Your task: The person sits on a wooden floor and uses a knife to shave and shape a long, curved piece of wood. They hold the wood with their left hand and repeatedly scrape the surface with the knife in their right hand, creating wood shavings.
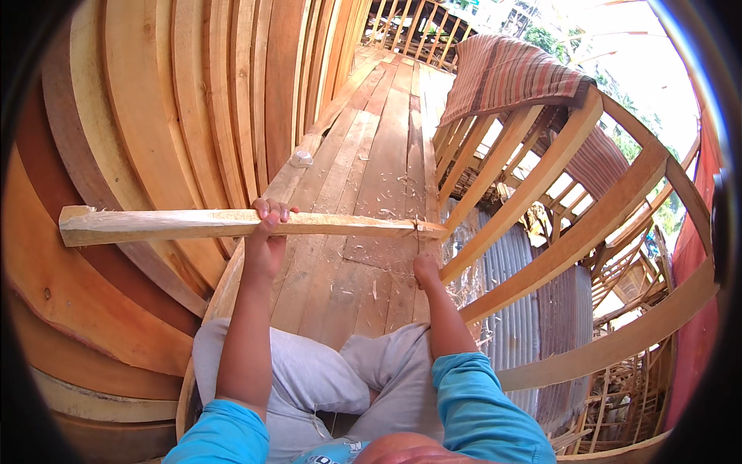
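Observation:
A long, pale piece of timber (170, 224) lies crosswise in front of me, thick at its left end and narrower toward the right. My left hand (270, 220) is closed over it near its middle. My right hand (425, 271) makes a fist just below the timber's narrow end, closed around a thin upright tool (418, 236) that meets the wood there. The tool's kind is hard to make out, since the fist hides its handle. Wood shavings (375, 290) are scattered over the plank floor (325, 290) beneath.
Curved wooden planks (139, 100) form a wall at my left. Upright ribs (525, 189) run along the right side, with a striped cloth (510, 73) draped over them farther off. Corrugated metal sheets (510, 271) lie beyond the ribs. A small pale object (301, 159) sits by the left wall.

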`<action>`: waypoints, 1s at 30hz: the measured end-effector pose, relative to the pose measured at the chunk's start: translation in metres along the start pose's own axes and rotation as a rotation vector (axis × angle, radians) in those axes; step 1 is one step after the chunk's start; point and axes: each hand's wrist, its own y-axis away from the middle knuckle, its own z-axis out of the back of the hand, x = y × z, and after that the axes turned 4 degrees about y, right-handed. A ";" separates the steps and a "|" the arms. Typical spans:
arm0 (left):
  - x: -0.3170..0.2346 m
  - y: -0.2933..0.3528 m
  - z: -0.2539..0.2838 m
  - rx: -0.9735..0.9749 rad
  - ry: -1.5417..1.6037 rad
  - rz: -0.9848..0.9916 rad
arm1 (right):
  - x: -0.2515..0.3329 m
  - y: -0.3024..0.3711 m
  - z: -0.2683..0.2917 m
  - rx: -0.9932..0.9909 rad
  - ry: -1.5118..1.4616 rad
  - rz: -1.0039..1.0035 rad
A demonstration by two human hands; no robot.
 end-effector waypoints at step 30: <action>-0.005 -0.004 -0.001 -0.017 -0.091 -0.025 | 0.089 0.053 0.003 -0.254 0.096 0.170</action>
